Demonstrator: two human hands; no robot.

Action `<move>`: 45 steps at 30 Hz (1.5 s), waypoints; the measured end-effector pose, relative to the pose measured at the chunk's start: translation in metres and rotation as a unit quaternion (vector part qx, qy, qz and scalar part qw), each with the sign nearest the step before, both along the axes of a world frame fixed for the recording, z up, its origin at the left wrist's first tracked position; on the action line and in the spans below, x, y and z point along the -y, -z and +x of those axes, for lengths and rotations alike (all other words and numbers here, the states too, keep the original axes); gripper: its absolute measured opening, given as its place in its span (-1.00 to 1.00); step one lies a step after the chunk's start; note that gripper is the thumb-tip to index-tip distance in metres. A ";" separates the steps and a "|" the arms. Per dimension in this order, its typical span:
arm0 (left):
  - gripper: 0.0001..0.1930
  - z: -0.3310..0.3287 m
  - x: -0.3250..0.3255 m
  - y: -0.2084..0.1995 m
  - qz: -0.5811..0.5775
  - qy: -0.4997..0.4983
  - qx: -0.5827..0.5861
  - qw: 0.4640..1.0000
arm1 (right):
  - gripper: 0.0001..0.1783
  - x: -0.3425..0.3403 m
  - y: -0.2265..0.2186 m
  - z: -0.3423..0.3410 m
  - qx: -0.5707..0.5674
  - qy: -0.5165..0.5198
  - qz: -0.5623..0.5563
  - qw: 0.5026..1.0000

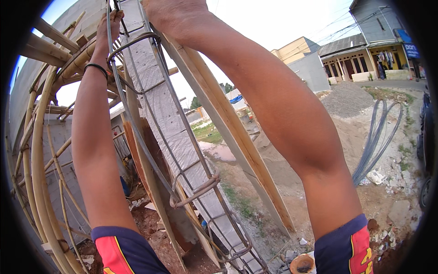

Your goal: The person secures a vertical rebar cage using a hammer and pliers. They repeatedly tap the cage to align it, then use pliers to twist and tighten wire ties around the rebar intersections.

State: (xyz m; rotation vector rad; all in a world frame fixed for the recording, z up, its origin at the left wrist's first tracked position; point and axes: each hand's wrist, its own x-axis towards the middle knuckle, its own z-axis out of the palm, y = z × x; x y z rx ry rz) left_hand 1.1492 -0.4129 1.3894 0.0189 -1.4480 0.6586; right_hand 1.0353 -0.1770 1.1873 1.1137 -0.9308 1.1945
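Observation:
Both my arms reach up along a tall cage of steel reinforcing bars (186,130), which stands against the edge of a pale block wall (157,105). My left hand (111,26) is at the upper left of the cage, its fingers curled in at an upright steel bar (110,50). My right hand (171,13) is high on the cage's right side, and the top edge of the picture cuts off its fingers. Below my hands, bent steel stirrups (196,191) ring the bars. A long timber-edged board (228,132) leans right of the cage, under my right forearm.
Bamboo scaffolding (39,169) fills the left side. Brown boards (150,160) stand left of the cage. On the right lie a bundle of bent steel rods (376,141) and a gravel heap (344,98), with houses (346,59) behind. An orange container (302,264) sits near the bottom.

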 end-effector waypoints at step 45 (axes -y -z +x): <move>-0.35 -0.001 -0.016 0.007 0.056 -0.085 -0.024 0.995 | -0.52 -0.006 0.003 -0.018 0.022 -0.218 -0.012 0.976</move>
